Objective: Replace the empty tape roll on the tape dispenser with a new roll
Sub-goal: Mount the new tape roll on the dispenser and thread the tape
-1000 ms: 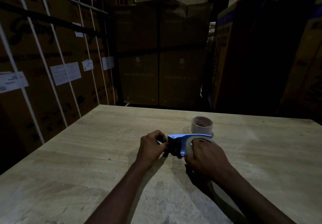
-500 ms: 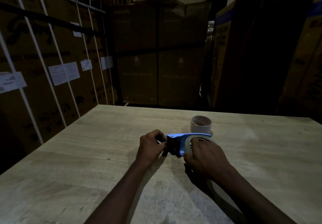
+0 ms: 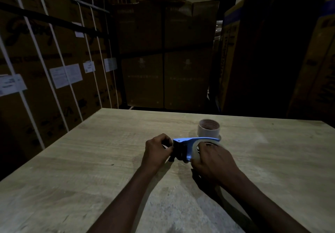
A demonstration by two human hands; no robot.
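A blue tape dispenser (image 3: 188, 143) lies on the wooden table (image 3: 90, 160) in the middle of the view. A clear tape roll (image 3: 195, 146) sits in its frame, mostly hidden under my right hand (image 3: 210, 158), which grips the roll and the dispenser's rear. My left hand (image 3: 157, 148) pinches the dispenser's dark front end, where a pale strip of tape shows between the fingers. Just behind the dispenser an empty cardboard core (image 3: 208, 128) stands upright on the table.
Tall stacked cardboard boxes (image 3: 163, 60) surround the table at the back and on both sides, those on the left (image 3: 45, 60) bound with white straps and paper labels. The room is dim.
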